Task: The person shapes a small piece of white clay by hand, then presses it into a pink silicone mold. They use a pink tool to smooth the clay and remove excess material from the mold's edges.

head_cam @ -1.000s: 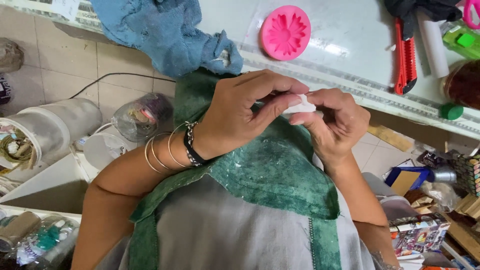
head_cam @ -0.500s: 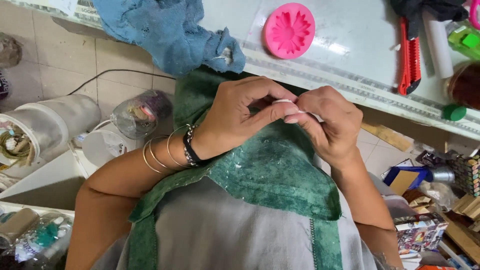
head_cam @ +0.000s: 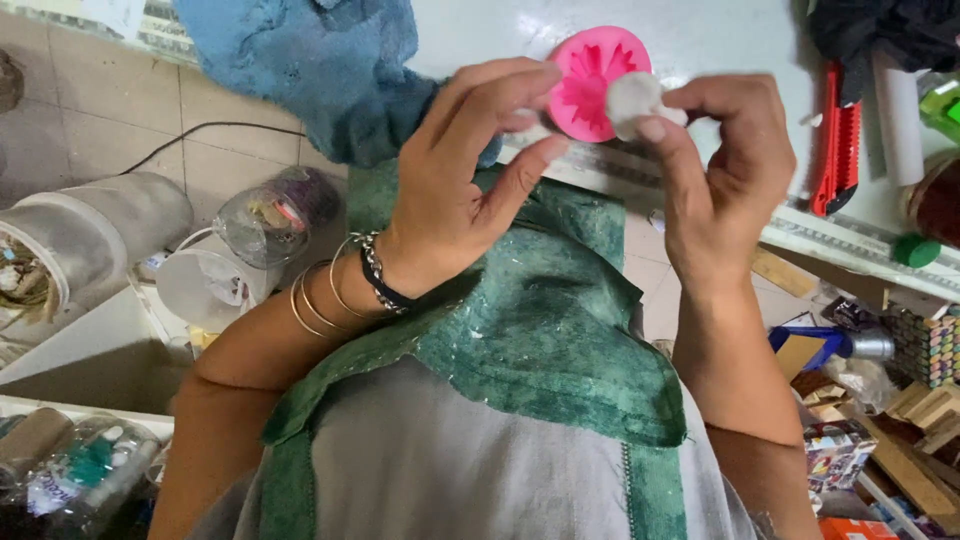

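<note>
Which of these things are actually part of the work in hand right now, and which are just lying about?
In hand:
- white clay lump, pinched in the right hand
- pink flower mould on the white table
- left hand, open beside the lump

Lying about:
- blue cloth
- red utility knife
- green cap
- plastic jars on the floor
</note>
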